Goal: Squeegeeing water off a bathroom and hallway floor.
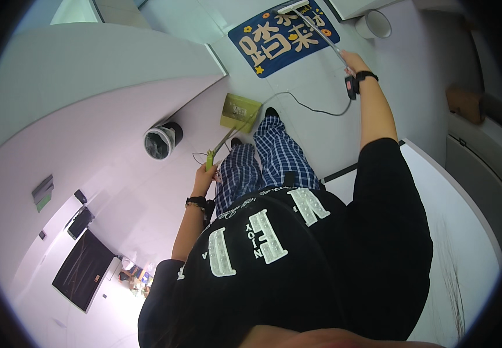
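Observation:
My right hand (355, 63) is reached far forward and grips the silver pole (323, 35) of a broom. The broom's white head (293, 6) rests on a dark blue doormat (272, 48) with large beige characters and small yellow and orange motifs. Lower on the left, my left hand (205, 177) is closed around the green handle (209, 161) of a long-handled dustpan. The dustpan's yellow-green pan (240, 112) sits on the floor ahead of my feet, apart from the mat. Some grey debris appears to lie inside it.
A lined waste bin (160, 141) stands left of the dustpan, near a wall end (216, 61). A white bucket-like container (373, 24) is right of the mat. A thin dark cable (316, 112) loops across the tiled floor from my right wrist. A white panel (442, 226) is at right.

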`<state>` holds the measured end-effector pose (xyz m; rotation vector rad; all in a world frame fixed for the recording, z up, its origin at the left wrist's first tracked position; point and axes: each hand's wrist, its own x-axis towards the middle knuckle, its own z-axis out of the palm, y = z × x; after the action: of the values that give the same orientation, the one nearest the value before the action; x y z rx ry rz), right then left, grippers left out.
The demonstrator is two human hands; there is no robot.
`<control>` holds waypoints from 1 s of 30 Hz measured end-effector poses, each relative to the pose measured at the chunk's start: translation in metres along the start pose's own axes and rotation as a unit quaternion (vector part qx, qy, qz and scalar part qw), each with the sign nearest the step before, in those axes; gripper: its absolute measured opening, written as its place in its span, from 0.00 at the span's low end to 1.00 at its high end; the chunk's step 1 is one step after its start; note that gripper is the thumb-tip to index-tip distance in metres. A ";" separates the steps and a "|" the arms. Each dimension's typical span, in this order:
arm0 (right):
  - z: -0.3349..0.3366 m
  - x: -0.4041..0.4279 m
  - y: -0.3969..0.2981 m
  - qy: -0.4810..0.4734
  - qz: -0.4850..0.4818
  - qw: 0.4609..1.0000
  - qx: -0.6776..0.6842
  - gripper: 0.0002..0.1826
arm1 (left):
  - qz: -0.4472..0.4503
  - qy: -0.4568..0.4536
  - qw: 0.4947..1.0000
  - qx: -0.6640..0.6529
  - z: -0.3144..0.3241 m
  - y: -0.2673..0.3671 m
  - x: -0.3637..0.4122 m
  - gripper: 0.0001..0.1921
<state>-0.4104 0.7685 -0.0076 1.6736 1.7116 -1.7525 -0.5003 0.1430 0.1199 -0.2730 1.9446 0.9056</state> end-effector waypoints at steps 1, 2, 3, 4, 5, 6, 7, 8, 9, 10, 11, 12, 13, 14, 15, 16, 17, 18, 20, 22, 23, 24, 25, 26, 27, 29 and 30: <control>-0.016 -0.007 0.026 -0.003 0.004 0.999 -0.035 0.28 | 0.003 0.002 1.000 0.000 0.000 0.002 0.004 0.12; -0.015 -0.021 0.029 0.025 -0.025 0.999 -0.012 0.27 | -0.003 0.000 1.000 -0.005 0.001 0.009 0.001 0.12; -0.039 -0.050 0.059 0.015 0.011 0.998 -0.053 0.27 | -0.003 0.006 1.000 -0.013 0.003 0.006 0.001 0.12; -0.056 -0.072 0.082 0.036 0.010 0.998 -0.057 0.26 | 0.005 0.007 1.000 -0.012 0.003 0.006 0.005 0.12; -0.063 -0.106 0.068 0.003 0.043 0.997 -0.069 0.25 | 0.012 0.017 1.000 -0.015 0.004 0.002 0.008 0.12; -0.071 -0.146 0.052 -0.028 0.076 0.993 -0.083 0.25 | 0.011 0.018 1.000 -0.019 0.005 -0.005 0.011 0.12; -0.084 -0.169 0.041 -0.025 0.077 0.993 -0.086 0.25 | 0.017 0.015 0.999 -0.033 0.006 -0.012 0.016 0.13; -0.095 -0.183 0.035 -0.025 0.093 0.993 -0.073 0.25 | 0.023 0.012 0.999 -0.046 0.008 -0.015 0.020 0.13; -0.101 -0.189 0.033 -0.024 0.110 0.992 -0.059 0.26 | 0.023 0.008 0.999 -0.046 0.009 -0.010 0.020 0.13; -0.103 -0.187 0.032 -0.022 0.112 0.992 -0.059 0.26 | 0.023 0.003 0.999 -0.026 0.011 0.002 0.019 0.13; -0.103 -0.178 0.028 -0.017 0.083 0.994 -0.072 0.26 | 0.024 0.001 1.000 -0.006 0.013 0.009 0.019 0.14; -0.099 -0.170 0.023 -0.014 0.053 0.995 -0.085 0.26 | 0.021 0.017 1.000 -0.010 0.008 0.002 0.021 0.14; -0.094 -0.163 0.022 -0.011 0.040 0.996 -0.084 0.26 | 0.019 0.018 1.000 -0.010 0.005 -0.004 0.024 0.14; -0.087 -0.150 0.023 -0.008 0.026 0.996 -0.083 0.27 | 0.022 0.023 0.999 -0.009 0.001 -0.010 0.025 0.14; -0.083 -0.105 0.036 -0.014 -0.028 0.991 -0.131 0.26 | 0.027 0.017 0.999 -0.002 0.001 -0.010 0.028 0.14; -0.071 -0.082 0.032 -0.017 -0.025 0.991 -0.131 0.25 | 0.022 0.018 1.000 0.000 0.001 -0.004 0.022 0.14; -0.060 -0.062 0.026 -0.020 -0.021 0.991 -0.129 0.24 | 0.019 0.017 1.000 0.003 0.002 0.002 0.016 0.14; -0.033 -0.065 -0.003 -0.019 0.041 0.996 -0.079 0.23 | 0.005 0.014 1.000 -0.004 0.003 0.003 0.008 0.14; -0.017 -0.064 -0.006 0.002 0.000 0.999 -0.049 0.21 | -0.009 0.006 1.000 -0.009 0.008 0.001 0.003 0.13; -0.020 -0.046 0.001 0.017 0.022 0.998 -0.055 0.21 | 0.017 -0.013 0.999 -0.031 0.012 -0.001 0.007 0.13; -0.023 -0.040 0.010 0.028 0.040 0.997 -0.064 0.22 | 0.017 -0.017 0.999 -0.026 0.011 -0.002 0.009 0.13; -0.023 -0.038 0.035 0.081 0.011 0.997 0.013 0.23 | 0.015 -0.016 0.999 -0.027 0.012 -0.005 0.010 0.12; -0.033 -0.041 0.068 0.070 0.016 0.997 0.034 0.23 | 0.016 -0.020 0.999 -0.025 0.011 -0.007 0.013 0.11; -0.033 -0.070 0.088 0.060 0.059 0.996 -0.003 0.21 | 0.022 -0.001 0.998 -0.054 0.007 -0.021 0.020 0.11; -0.039 -0.082 0.095 0.084 0.056 0.995 0.014 0.22 | 0.023 -0.010 0.998 -0.051 0.007 -0.017 0.025 0.11; -0.042 -0.158 0.083 0.028 0.136 0.988 -0.061 0.25 | 0.014 0.000 1.000 0.010 0.004 -0.013 0.024 0.12; -0.048 -0.174 0.084 0.033 0.124 0.990 -0.066 0.24 | 0.010 -0.008 1.000 0.014 0.007 -0.001 0.021 0.12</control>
<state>-0.2590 0.6842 0.0906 1.8133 1.5292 -1.4581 -0.5066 0.1508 0.1002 -0.2300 1.9462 0.8900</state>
